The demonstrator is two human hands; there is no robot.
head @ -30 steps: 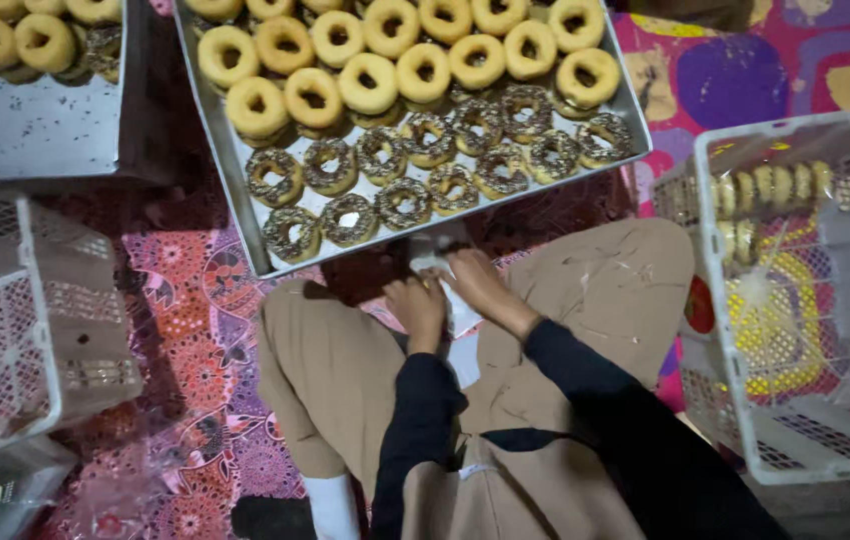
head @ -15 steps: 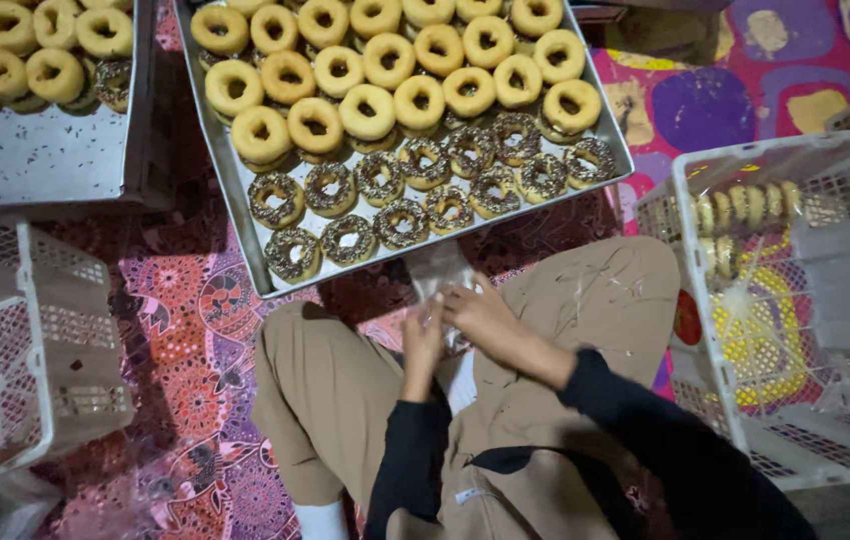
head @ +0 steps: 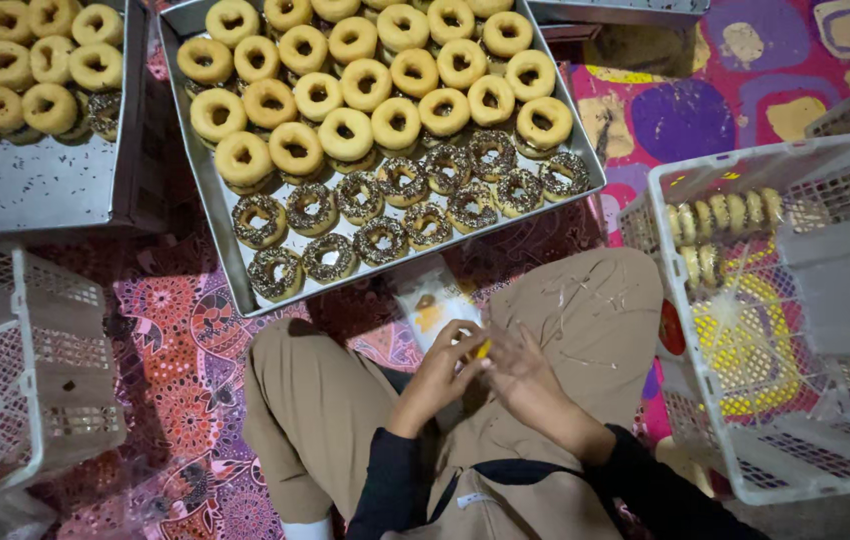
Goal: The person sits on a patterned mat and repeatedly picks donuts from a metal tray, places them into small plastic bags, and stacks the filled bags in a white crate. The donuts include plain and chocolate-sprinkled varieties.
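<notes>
I sit cross-legged in tan trousers on a patterned floor mat. My left hand (head: 440,375) and my right hand (head: 525,375) meet over my lap, both pinching a thin clear plastic bag (head: 435,300) with yellow print that lies between my knees. A small yellow bit shows between my fingertips. Just beyond my knees sits a metal tray (head: 230,255) full of ring doughnuts: plain glazed ones (head: 345,130) at the far side, sprinkle-covered ones (head: 385,235) in the near rows.
A second metal tray (head: 35,190) with more doughnuts lies at the far left. A white plastic crate (head: 15,380) stands to my left. Another white crate (head: 795,310) to my right holds a row of packed doughnuts (head: 720,215).
My hands have drawn back from near the tray's edge toward my lap, bringing the plastic bag with them. The view has tilted so the trays sit lower in the picture.
</notes>
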